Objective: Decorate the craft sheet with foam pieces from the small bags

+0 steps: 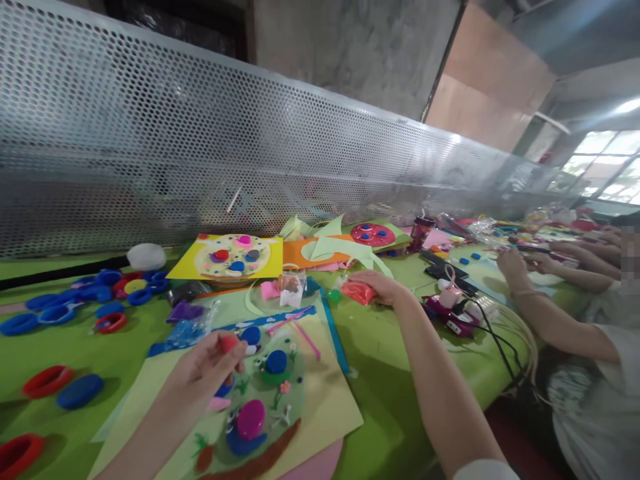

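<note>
Green table (383,380). Lower left: left hand (207,363) pinching red lump (229,342) over collage (327,407). Right of centre: right hand (381,285) on red packet (357,293), grip indeterminate. A loosened pinch might mar the collage.

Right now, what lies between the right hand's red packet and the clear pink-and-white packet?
In the head view, a green lump and a teal piece lie between the red packet and the clear packet.

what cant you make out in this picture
All in the head view:
Red piece: partly hidden by the left hand holding it.
Red packet: partly covered by the right hand.
Pale yellow sheet: cut off by the bottom edge.
Whatever lies behind the metal screen: blurred, obscured by its mesh.
</note>
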`<state>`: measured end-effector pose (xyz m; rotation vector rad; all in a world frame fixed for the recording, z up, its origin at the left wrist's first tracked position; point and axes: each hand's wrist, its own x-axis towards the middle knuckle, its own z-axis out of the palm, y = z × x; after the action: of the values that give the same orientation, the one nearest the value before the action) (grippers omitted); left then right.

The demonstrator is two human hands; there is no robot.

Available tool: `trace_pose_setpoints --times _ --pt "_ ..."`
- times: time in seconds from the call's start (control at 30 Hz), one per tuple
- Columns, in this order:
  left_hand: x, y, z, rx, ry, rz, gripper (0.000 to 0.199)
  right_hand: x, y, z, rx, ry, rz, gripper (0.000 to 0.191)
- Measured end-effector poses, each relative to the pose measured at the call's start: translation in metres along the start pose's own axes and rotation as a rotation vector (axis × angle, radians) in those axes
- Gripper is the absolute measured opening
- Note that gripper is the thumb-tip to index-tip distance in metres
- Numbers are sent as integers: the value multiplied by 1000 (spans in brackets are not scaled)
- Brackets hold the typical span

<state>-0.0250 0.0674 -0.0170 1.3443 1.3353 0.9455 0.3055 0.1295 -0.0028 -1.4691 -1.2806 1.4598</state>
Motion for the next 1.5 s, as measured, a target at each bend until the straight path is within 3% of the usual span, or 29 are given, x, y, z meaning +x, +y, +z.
trace_pose_setpoints --times 0.17,0.37,0.47,0.53,0.7,0.77,0.9,1.13,1.23,1.4,1.5 --pt "5 -7 -4 -12 -51 45 40 -3 10 -19 147 171 -21 29" --pt "9 -5 -10 27 -94 -50 56 -17 -12 -53 502 654 -545 36" --pt "4 0 -7 59 -124 -111 61 -21 -17 -62 646 793 -734 41" --pt "1 2 -4 50 -123 -119 59 -17 -16 -57 691 772 -767 36" --pt "-6 7 -1 46 -22 -37 37 2 -13 -23 648 554 -729 27" --pt "-7 10 -2 85 -55 -6 33 6 -13 -14 622 485 -715 24" --pt "-5 12 -4 97 -56 23 39 7 -12 -8 571 422 -691 21" --pt "-6 10 3 -30 96 -35 45 10 -8 0 402 339 -609 26" --pt "-7 12 4 7 65 -88 46 12 -7 8 308 305 -589 30" --pt "-8 16 -2 -25 18 -85 28 17 -4 24 133 241 -579 32" --pt "-7 15 -6 -64 -13 -100 31 18 -2 36 31 195 -599 32"
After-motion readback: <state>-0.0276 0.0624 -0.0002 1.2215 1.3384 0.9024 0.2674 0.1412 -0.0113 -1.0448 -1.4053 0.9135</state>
